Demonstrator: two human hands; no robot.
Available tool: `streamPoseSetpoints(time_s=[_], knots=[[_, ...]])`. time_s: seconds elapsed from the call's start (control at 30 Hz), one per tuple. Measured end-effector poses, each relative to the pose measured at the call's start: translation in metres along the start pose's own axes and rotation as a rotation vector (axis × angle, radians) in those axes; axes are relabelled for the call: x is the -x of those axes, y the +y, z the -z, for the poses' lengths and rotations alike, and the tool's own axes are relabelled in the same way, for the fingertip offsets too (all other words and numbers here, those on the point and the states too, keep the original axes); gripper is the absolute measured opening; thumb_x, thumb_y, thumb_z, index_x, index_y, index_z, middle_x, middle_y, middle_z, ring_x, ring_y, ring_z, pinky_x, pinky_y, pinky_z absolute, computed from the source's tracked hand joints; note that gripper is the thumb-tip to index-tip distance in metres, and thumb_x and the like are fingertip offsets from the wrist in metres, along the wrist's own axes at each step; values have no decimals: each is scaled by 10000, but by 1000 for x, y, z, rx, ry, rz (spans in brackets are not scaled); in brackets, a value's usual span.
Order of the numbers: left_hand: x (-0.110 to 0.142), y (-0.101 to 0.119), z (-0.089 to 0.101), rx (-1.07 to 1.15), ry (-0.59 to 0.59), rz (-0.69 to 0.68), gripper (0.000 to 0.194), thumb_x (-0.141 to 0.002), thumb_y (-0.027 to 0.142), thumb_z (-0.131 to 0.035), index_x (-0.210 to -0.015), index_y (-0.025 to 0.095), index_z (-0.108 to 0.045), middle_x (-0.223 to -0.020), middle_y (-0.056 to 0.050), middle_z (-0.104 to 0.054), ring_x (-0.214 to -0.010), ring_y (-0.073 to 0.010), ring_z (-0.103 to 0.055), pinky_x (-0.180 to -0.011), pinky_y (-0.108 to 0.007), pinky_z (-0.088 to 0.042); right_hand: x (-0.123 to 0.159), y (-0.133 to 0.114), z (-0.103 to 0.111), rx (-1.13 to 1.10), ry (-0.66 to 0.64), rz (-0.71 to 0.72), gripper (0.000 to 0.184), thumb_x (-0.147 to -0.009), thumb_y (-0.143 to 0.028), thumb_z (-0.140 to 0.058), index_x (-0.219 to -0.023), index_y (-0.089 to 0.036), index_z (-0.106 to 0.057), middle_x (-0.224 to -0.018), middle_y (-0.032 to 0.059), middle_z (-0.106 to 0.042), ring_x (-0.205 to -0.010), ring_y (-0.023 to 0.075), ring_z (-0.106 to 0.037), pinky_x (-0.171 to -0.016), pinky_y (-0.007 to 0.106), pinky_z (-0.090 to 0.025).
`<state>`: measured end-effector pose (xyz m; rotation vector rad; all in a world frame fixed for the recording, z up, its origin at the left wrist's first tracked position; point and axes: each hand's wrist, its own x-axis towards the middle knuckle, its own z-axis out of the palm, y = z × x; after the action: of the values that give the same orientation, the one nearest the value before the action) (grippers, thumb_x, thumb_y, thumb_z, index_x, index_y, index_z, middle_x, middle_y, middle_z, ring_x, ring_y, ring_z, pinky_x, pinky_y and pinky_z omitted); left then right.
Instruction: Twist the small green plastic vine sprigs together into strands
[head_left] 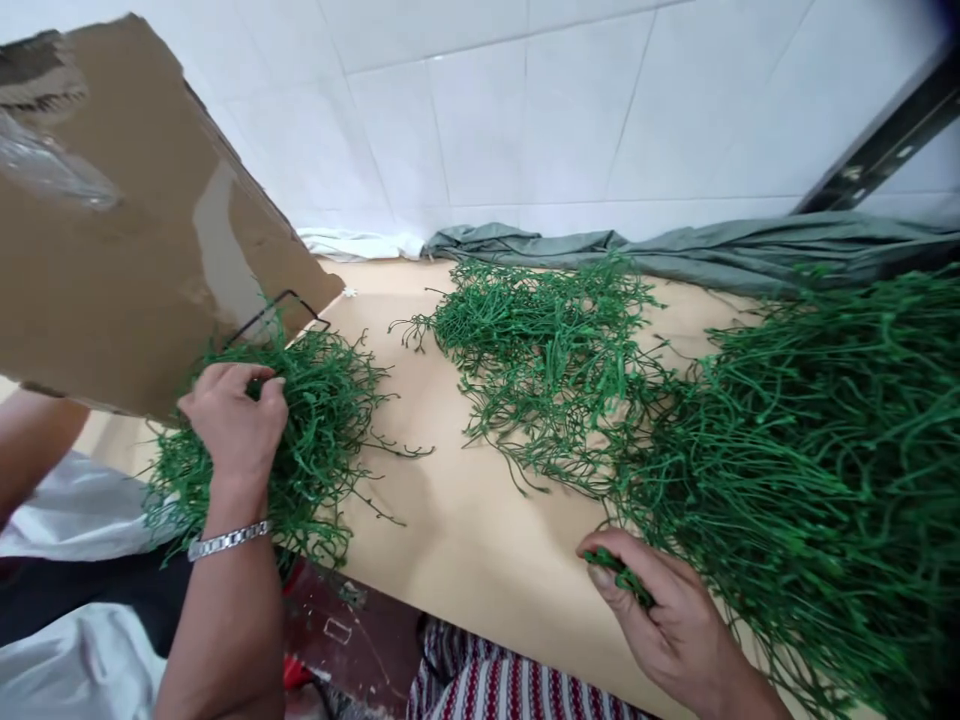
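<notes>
Thin green stems with small knobbed ends, like artificial plant stems, lie in heaps on the table. My left hand [238, 410], with a silver bracelet [229, 540] at the wrist, is closed over the left heap of stems [330, 400]. A bit of dark green shows between its thumb and fingers. Lower right, my right hand [660, 610] is closed around a small bunch of green stem ends [619, 575], pinched between thumb and fingers. It is beside the large right heap of stems [810, 470]. A looser heap of stems [547, 350] spreads across the middle.
A cardboard piece [120, 240] with tape stands tilted at the left, a bent dark wire [289, 295] by its edge. Another person's arm [37, 440] shows below it. Grey-green cloth [675, 255] runs along the tiled wall [487, 130] behind the tan tabletop [465, 560].
</notes>
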<state>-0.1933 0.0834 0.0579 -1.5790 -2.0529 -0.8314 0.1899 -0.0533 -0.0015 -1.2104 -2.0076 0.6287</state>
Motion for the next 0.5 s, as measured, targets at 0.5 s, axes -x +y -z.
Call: streamPoseSetpoints(time_s=[0.5], knots=[[90, 181, 5, 604, -675, -727, 142, -815, 237, -499, -867, 180, -619, -817, -84, -643, -786, -218, -554, -728, -343, -366, 2, 5, 36, 249, 219, -67, 164, -857, -172, -419, -977, -193, -528, -783, 39, -635, -630, 135, -593, -578, 225, -450]])
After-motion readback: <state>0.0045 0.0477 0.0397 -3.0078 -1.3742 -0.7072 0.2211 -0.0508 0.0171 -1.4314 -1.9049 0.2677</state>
